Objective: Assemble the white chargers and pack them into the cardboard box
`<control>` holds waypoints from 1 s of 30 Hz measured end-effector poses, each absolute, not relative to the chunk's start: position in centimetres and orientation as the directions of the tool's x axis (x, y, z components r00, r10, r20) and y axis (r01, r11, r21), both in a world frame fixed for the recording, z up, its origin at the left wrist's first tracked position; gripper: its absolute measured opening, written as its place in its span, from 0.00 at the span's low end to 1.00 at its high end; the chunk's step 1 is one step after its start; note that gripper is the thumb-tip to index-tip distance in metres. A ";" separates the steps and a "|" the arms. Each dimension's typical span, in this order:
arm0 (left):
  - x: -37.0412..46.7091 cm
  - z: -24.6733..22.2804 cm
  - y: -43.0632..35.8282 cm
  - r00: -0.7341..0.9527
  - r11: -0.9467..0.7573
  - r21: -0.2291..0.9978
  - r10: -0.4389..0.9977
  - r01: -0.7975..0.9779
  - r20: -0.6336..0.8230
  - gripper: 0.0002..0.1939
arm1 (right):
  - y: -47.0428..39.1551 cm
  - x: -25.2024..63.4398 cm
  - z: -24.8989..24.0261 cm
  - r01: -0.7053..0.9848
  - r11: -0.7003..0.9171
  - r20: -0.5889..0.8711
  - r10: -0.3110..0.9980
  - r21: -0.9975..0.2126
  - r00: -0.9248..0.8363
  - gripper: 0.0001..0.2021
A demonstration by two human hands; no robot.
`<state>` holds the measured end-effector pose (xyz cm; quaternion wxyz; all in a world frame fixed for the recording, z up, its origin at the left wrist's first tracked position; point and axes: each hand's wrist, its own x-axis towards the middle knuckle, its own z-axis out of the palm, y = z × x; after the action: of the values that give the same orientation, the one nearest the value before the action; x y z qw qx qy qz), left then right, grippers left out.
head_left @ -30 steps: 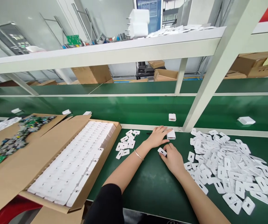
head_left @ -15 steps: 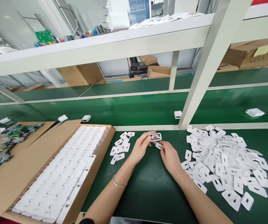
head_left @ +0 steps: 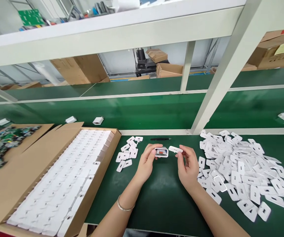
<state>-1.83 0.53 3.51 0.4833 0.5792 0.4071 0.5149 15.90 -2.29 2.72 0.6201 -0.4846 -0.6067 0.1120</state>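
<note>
The white housing (head_left: 161, 152) sits pinched in my left hand (head_left: 145, 163), a white cover (head_left: 175, 149) pinched in my right (head_left: 188, 167), above the dark green table (head_left: 165, 197) under a pale shelf (head_left: 132, 34).

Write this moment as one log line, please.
left hand: holds open white case | right hand: holds white cover plate, apart from case | nearby: black pen-like tool, pile of plates

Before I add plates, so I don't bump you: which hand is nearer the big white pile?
Right. The right hand is just left of the pile; the left hand is farther left, holding an open casing.
</note>
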 end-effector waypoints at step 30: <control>-0.4 0.7 0.3 0.186 -0.008 0.996 0.982 -0.094 0.026 0.26 | -1.5 15.2 2.8 0.448 0.672 0.704 0.700 -0.589 -0.125 0.12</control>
<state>-0.38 0.32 0.72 0.5631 0.5254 0.4227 0.4777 15.18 -1.46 2.77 0.5362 -0.3874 -0.7408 0.1171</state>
